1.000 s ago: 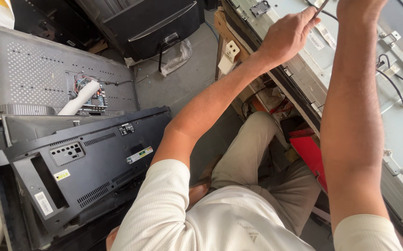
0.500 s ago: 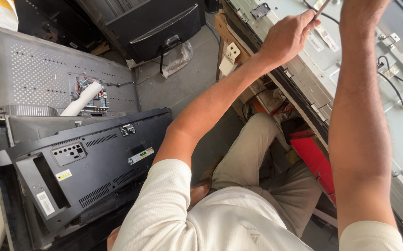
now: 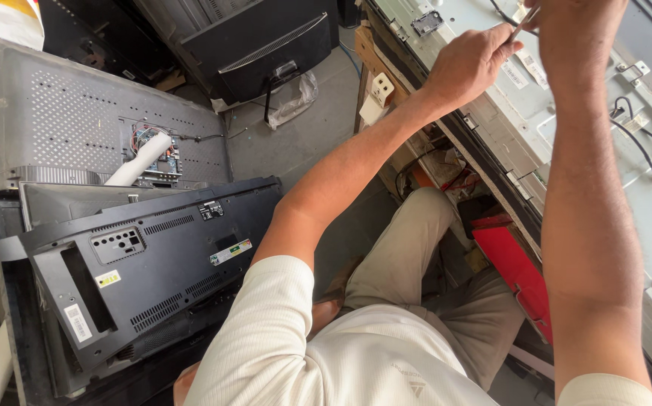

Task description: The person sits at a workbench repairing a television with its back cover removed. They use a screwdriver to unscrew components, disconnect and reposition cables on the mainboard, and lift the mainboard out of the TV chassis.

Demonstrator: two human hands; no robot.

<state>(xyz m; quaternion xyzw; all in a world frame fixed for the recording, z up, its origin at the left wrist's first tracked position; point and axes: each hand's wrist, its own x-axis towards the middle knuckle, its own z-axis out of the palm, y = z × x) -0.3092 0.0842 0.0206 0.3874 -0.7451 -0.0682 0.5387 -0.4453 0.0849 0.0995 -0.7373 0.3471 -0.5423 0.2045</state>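
My left hand (image 3: 470, 64) is curled into a loose fist, thumb and fingers pinching the lower end of a thin metal tool (image 3: 525, 22). The tool slants up and to the right from that hand toward my right hand (image 3: 577, 30), which sits at the top edge of the view. I cannot tell whether the right hand is closed or spread, since only its back and wrist show.

Both hands hover over the bare metal back of a big television panel (image 3: 536, 113), which lies under and to the right of them. A small dark bracket (image 3: 426, 22) sits on the panel just left of my left hand. Black wires (image 3: 641, 135) run across the panel below and right of my right forearm.

Below my left hand, a white plug block (image 3: 377, 94) rests near the panel's edge. Well down from my right arm, under the panel's edge, lies a red box (image 3: 517, 274). Far to the left of both hands, 1 black television back cover (image 3: 145, 278) leans against a grey perforated metal sheet (image 3: 63, 128).
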